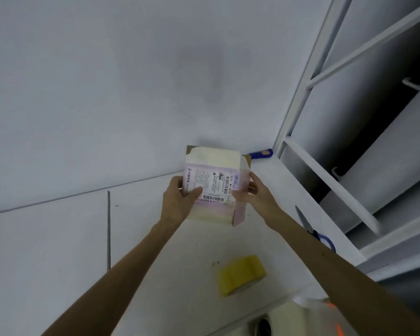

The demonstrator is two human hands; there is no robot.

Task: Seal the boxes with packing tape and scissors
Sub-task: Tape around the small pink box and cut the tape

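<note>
Your left hand (180,202) and right hand (255,193) grip the box (214,187) by its opposite sides, fingers curled round it, over the worktop (155,238) near the wall (107,93). It seems light, thin card: hold the edges gently.

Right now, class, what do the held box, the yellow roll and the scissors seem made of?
Box: likely cardboard, brown raw edges at the corners, matte.
Roll: probably plastic packing tape, yellowish, faintly glossy.
Scissors: dark blades look metal; blue handles look plastic.
</note>
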